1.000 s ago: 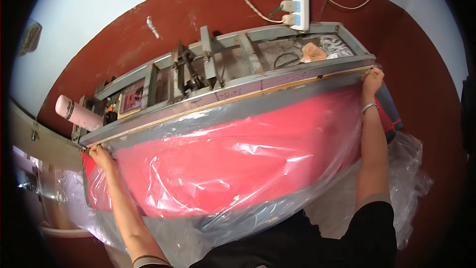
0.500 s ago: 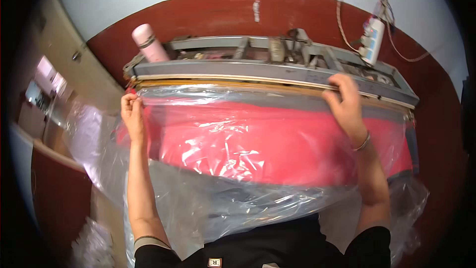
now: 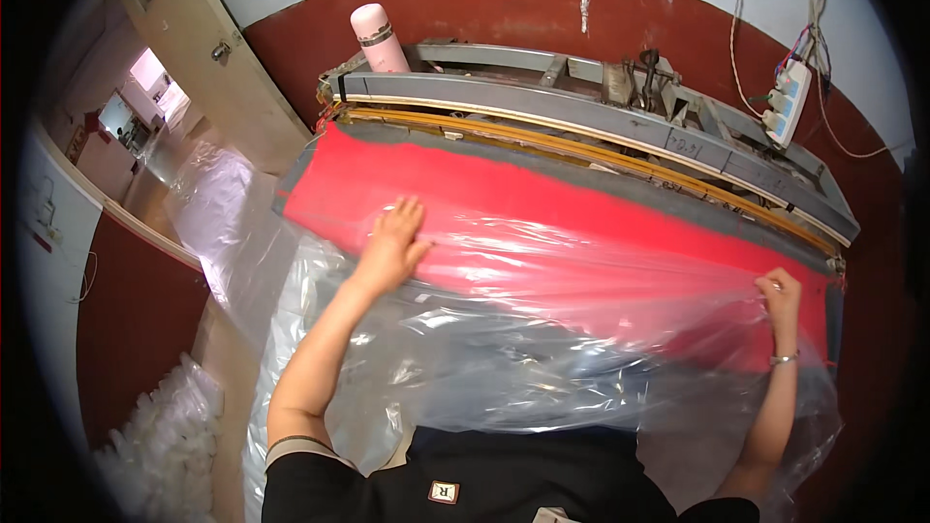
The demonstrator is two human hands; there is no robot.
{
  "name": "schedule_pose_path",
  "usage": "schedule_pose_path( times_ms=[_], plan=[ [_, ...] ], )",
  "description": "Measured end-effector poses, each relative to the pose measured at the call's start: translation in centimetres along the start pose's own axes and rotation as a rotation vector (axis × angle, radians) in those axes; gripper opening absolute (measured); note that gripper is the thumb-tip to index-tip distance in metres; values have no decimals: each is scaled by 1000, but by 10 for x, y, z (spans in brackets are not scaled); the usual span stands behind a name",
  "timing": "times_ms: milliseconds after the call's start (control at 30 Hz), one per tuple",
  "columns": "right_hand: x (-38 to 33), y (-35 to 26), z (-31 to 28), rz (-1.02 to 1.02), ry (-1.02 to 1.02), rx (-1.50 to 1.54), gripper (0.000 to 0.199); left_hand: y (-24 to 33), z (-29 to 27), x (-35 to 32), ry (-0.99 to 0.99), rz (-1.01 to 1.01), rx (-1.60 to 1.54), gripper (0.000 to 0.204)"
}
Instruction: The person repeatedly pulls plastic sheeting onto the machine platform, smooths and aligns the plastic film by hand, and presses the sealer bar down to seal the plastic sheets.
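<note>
A clear plastic sheet (image 3: 455, 358) hangs toward my body and covers the near part of a red mat (image 3: 465, 194). The mat lies on a dark grey surface, with its far part bare of plastic. My left hand (image 3: 392, 244) rests on the plastic over the red mat's near left part, fingers stretched out. At the right end, my right hand (image 3: 781, 302) pinches a gathered fold of the plastic, drawing taut creases across it. A metal bracelet circles my right wrist.
Behind the mat runs a long grey metal frame (image 3: 542, 97) with a yellow-orange bar (image 3: 581, 165). A pink flask (image 3: 380, 39) stands at its left end. A white power strip (image 3: 787, 105) hangs at the right. Bunched clear plastic (image 3: 170, 436) lies low left, near a door (image 3: 223, 39).
The plastic's far edge has come back from the bar toward me, baring red mat. My left hand has moved inward and opened flat; my right has moved right and nearer, now gripping plastic.
</note>
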State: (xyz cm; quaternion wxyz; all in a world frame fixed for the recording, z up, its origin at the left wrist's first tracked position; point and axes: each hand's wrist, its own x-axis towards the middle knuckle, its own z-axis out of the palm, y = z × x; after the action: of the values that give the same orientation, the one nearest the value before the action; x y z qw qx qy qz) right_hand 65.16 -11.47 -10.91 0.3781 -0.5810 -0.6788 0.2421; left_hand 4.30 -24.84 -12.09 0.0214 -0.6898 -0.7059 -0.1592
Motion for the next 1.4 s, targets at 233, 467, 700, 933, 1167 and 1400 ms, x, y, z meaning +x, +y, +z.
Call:
schedule_pose_path(
  times_ms=[233, 467, 700, 933, 1167, 1400],
  plan=[
    [-25, 87, -108, 19, 265, -202, 17, 107, 4, -5, -75, 189, -120, 62],
    [-53, 91, -143, 4, 609, -191, 12, 104, 12, 18, 152, 104, -379, 34],
    [-54, 76, -143, -205, 713, -142, 12, 75, 6, 42, 177, -85, -112, 13],
    [12, 112, -89, 9, 576, -79, 18, 51, 27, 90, 612, -270, -646, 13],
    [92, 127, -38, -35, 668, 60, 13, 24, 70, 184, 626, -456, -876, 17],
    [102, 124, -36, -40, 757, 10, 17, 22, 80, 190, 692, -418, -951, 13]
  ],
)
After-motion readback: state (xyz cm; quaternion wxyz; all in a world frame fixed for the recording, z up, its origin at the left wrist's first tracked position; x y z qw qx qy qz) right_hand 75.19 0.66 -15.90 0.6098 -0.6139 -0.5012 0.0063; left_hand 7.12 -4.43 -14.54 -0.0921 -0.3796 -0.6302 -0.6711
